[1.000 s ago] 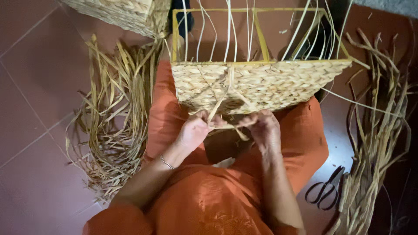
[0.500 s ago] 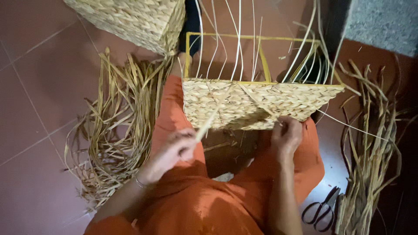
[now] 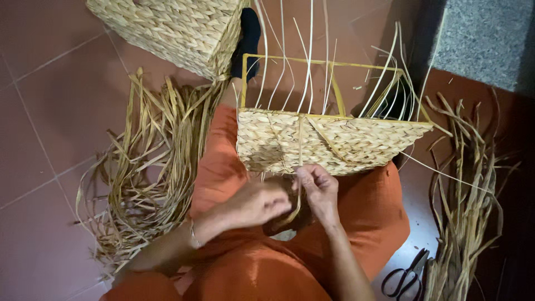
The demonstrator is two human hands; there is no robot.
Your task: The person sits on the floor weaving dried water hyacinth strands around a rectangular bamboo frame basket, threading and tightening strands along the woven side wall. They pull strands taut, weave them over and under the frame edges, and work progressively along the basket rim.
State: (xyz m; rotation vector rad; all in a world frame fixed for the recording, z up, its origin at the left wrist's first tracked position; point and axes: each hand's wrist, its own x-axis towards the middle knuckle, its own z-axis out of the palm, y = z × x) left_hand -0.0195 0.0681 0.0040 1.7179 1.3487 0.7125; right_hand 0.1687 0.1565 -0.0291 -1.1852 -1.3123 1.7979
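Half-woven basket (image 3: pixel 334 142) on lap, frame centre. Lower band of near wall woven; bare yellow frame (image 3: pixel 334 89) and loose uprights above, so upper part unwoven. Left hand (image 3: pixel 259 203) and right hand (image 3: pixel 319 189) both pinched closed on one fibre strand (image 3: pixel 300 161) below basket edge. Loose fibre pile (image 3: pixel 145 167) left, scissors (image 3: pixel 407 273) lower right.

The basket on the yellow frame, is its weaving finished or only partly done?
Partly done. The basket has woven sides low down, but the yellow frame above stands bare, with loose strands sticking up unwoven.
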